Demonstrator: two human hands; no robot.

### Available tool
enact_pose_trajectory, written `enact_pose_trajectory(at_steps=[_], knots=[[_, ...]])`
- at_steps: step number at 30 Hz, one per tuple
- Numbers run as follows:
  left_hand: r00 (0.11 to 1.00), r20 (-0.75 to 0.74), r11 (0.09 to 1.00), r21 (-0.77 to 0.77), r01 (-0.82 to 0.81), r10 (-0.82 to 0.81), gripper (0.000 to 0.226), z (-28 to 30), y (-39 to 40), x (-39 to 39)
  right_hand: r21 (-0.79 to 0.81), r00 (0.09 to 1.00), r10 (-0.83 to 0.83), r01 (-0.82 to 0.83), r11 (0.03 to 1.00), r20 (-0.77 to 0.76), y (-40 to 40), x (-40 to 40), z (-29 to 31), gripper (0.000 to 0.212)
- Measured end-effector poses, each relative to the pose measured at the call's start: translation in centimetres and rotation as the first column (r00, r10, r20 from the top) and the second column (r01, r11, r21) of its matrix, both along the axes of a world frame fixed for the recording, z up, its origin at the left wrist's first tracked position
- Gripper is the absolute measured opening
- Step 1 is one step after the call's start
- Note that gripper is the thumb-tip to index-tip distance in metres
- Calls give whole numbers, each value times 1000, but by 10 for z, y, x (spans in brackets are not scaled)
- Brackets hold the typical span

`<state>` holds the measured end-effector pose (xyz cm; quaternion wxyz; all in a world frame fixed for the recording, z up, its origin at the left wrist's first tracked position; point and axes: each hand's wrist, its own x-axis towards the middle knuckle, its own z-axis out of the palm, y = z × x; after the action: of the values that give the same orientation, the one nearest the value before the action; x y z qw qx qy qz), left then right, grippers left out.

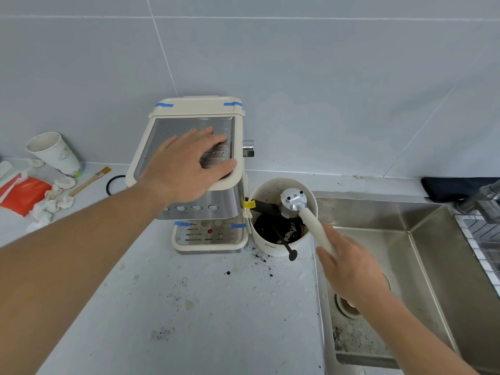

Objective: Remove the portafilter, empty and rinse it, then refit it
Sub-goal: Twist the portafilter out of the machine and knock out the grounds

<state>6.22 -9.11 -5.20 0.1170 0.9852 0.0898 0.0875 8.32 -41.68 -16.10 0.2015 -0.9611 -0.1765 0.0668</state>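
Now emptying the portafilter (293, 202) over the knock box (281, 216).

Knocking too hard could tip the box or scatter more grounds onto the counter (216, 307). My right hand (349, 269) is closed round the handle, head upside down above the box; my left hand (189, 163) lies flat and open on the espresso machine (205, 201).

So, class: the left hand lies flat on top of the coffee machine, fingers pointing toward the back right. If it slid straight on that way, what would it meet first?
Probably the cream rim at the back of the coffee machine, beyond the left hand; past that, the tiled wall. Depth is unclear.
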Motion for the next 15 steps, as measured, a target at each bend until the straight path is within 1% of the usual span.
enact_pose_trajectory(at_steps=[3,6,8,10,12,15], knots=[[1000,3,1000,1,-3,3,68,0,0,0,36,1000,7,-7,999,7,-2,-1,0,48],[1000,4,1000,3,-4,4,69,-1,1,0,154,999,-32,25,988,41,-4,-7,0,51],[1000,4,1000,0,-8,8,70,-1,1,1,195,997,-51,38,980,65,-4,-7,-1,53],[1000,4,1000,2,-8,8,70,-2,1,1,140,998,-39,30,990,59,-4,-6,-3,53],[1000,3,1000,6,-4,4,70,-2,1,1,63,1000,-14,13,998,19,-3,-6,-5,53],[1000,4,1000,13,1,-1,70,-2,2,1,51,1000,-28,27,998,10,-2,-5,-6,54]])
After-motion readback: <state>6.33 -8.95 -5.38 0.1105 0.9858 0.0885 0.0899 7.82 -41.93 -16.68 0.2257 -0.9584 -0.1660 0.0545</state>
